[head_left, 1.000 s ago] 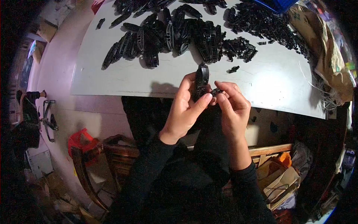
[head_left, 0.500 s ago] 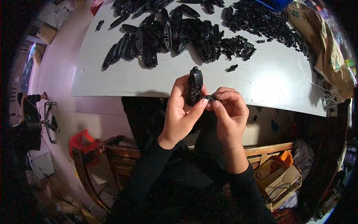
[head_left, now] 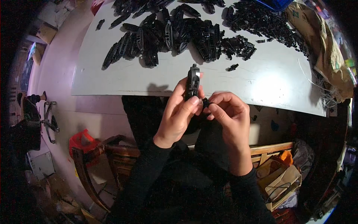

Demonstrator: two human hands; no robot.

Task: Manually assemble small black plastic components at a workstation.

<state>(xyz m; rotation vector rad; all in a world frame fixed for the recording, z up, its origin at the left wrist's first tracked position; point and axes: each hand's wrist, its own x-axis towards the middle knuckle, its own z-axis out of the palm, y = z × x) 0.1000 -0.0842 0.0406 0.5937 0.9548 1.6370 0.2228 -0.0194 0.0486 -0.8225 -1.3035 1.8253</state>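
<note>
Over the near edge of the white table, my left hand is closed round a long, curved black plastic part, which stands nearly upright in it. The left thumb presses on its lower end. Close by on the right, my right hand pinches a small black plastic piece between thumb and fingertips. That piece is beside the lower end of the long part; whether the two touch I cannot tell. Further back on the table lies a pile of similar long black parts.
A heap of small black pieces spreads at the back right, below a blue container. One loose piece lies nearer. Brown wrapping covers the right edge. A wooden chair and a red bag are at the lower left.
The long part has turned in my left hand, showing a narrower side with an opening. My right hand has tilted the small piece downward.
</note>
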